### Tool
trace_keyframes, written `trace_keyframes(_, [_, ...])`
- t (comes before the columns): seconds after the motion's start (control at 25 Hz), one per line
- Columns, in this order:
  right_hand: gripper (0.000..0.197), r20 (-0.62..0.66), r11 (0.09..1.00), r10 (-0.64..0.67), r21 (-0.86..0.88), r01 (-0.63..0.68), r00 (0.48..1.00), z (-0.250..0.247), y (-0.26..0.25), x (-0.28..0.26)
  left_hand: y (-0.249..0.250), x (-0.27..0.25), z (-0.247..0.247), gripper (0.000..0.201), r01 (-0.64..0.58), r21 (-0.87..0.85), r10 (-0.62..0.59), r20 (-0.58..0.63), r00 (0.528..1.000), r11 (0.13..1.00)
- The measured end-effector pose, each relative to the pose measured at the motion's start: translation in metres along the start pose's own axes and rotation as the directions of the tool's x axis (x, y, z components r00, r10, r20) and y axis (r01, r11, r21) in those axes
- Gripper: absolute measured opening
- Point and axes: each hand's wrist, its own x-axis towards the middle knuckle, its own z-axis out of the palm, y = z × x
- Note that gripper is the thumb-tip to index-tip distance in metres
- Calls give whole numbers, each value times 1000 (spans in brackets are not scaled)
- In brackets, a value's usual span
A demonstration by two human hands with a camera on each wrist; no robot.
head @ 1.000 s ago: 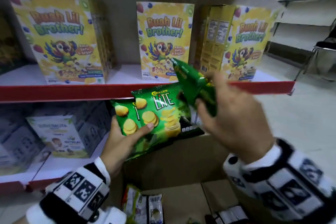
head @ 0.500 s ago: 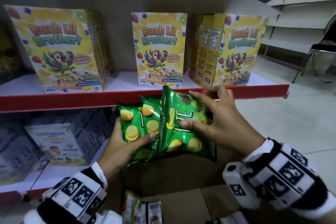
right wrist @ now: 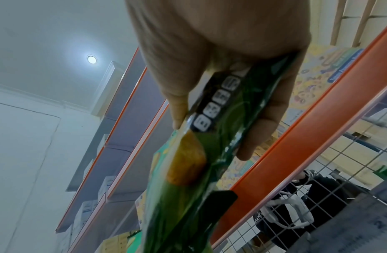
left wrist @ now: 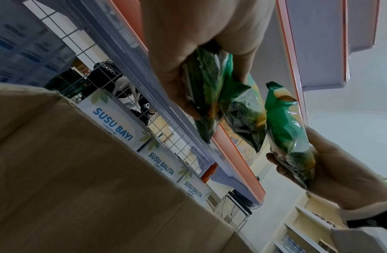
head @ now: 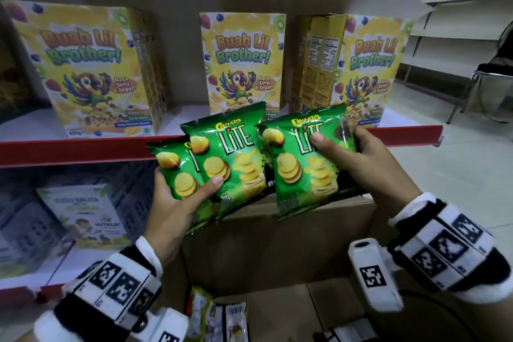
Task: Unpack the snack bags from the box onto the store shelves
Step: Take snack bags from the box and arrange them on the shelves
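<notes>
A: Head view?
B: My left hand (head: 177, 211) is pinching two green chip bags (head: 222, 158), thumb on front; my right hand (head: 369, 169) is gripping a third bag (head: 302, 164). All are hanging above the cardboard box (head: 277, 244), just below the red shelf edge (head: 69, 148).
A: Wrists?
B: Left wrist: fingers (left wrist: 179, 82) are curling round the pair. Right wrist: thumb (right wrist: 177, 102) and fingers are clamping the bag edge-on.

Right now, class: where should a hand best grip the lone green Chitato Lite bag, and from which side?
Grip the Chitato Lite bag at its right edge, from the right, as the right hand does: it's flat and upright, so thumb on front, fingers behind.
</notes>
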Motion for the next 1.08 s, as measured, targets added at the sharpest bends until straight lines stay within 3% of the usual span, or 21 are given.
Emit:
trace_keyframes(0.24, [74, -63, 999, -38, 35, 41, 997, -4, -5, 5, 5, 8, 0, 86, -163, 29, 165, -90, 982, 986])
trace_keyframes(0.48, [55, -114, 963, -201, 157, 217, 973, -3, -17, 13, 13, 29, 4, 91, -274, 21, 274, -136, 952, 962])
trace_keyframes(0.6, [45, -174, 962, -239, 87, 257, 955, 2, -25, 32, 23, 44, 15, 92, -318, 40, 320, -205, 925, 947])
trace_keyframes(0.76, [24, -269, 968, -249, -86, 234, 930, 0, -65, 49, 56, 45, 44, 84, -263, 33, 261, -299, 918, 964])
trace_keyframes(0.96, [36, -244, 998, -63, -41, 54, 968, -24, -146, 64, 138, 48, 68, 62, -115, 54, 125, -280, 952, 992])
trace_keyframes(1.08, [35, -216, 999, 36, -5, -38, 976, -33, -204, 67, 205, 55, 79, 63, -71, 40, 79, -269, 960, 997])
